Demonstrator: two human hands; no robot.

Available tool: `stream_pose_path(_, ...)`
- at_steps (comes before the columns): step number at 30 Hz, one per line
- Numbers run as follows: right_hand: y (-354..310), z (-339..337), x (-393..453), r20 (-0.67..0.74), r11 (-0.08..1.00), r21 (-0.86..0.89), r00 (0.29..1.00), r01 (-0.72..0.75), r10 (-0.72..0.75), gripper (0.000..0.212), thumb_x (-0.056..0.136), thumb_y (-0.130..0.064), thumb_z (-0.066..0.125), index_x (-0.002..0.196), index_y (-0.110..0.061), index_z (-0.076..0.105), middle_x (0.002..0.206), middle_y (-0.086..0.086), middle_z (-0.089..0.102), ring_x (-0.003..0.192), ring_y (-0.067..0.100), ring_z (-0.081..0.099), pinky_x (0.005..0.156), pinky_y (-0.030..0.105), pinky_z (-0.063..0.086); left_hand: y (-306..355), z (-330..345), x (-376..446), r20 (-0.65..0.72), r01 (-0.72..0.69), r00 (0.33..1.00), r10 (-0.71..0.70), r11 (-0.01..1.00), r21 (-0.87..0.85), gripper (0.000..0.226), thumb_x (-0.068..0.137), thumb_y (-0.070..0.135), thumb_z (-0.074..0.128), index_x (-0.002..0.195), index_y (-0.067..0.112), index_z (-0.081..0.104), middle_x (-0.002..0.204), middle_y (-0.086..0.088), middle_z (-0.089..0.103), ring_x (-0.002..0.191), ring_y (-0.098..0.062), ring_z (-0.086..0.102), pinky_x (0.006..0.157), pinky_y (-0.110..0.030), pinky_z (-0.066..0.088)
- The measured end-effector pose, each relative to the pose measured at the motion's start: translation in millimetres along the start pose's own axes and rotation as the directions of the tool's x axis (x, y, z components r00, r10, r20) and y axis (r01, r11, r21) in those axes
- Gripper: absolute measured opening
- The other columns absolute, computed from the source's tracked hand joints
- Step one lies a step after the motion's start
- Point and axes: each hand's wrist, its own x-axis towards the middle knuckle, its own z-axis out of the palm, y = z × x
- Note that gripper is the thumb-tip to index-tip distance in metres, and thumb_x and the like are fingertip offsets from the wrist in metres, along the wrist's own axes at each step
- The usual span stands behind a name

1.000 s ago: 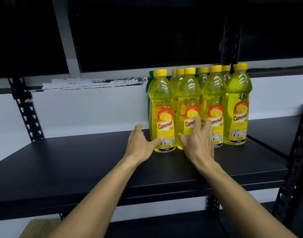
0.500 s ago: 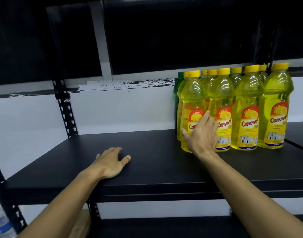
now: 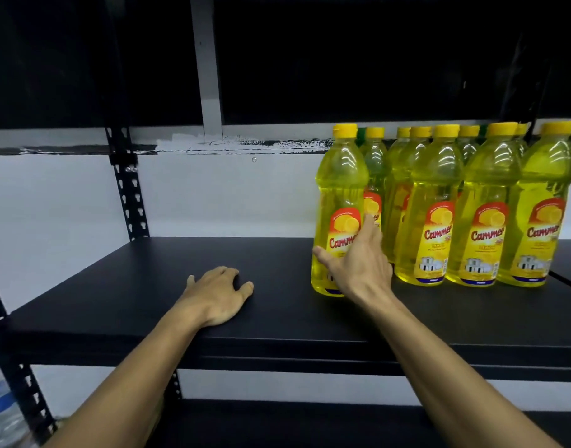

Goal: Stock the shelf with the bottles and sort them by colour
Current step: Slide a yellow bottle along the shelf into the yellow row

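The right hand (image 3: 358,263) is wrapping its fingers around the leftmost yellow Cammer bottle (image 3: 339,202), which is standing (slightly tilted) at the front of the bottle cluster (image 3: 465,205) on the black shelf (image 3: 148,286). The left hand (image 3: 216,295) is lying flat, fingers loosely spread, holding nothing.

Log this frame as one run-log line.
left hand: flat on shelf, empty | right hand: on leftmost front bottle | bottles: yellow, upright
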Motion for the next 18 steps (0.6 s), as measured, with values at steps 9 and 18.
stream_pose_path(9,-47,34,-23,0.084,0.997,0.024,0.994,0.073,-0.075,0.100,0.079,-0.061,0.065,0.148,-0.019,0.005,0.140,0.004,0.041,0.124,0.025,0.045,0.090,0.041,0.045,-2,-1,-6,-0.021,-0.025,0.999,0.024,0.999,-0.021,0.051,0.103,0.040,0.020,0.149,0.024,0.034,0.157,0.005,0.030,0.143,-0.015,0.027,0.120,-0.049,0.011)
stream_pose_path(18,-62,46,-31,0.134,0.986,0.148,0.986,0.078,-0.098,0.104,0.072,-0.069,0.067,0.148,-0.028,0.008,0.139,-0.004,0.045,0.125,0.020,0.046,0.095,0.041,0.043,-2,-6,-11,-0.107,-0.023,0.994,0.014,0.996,-0.086,0.044,0.102,0.032,0.025,0.142,0.023,0.042,0.145,0.001,0.046,0.130,-0.019,0.045,0.111,-0.043,0.030)
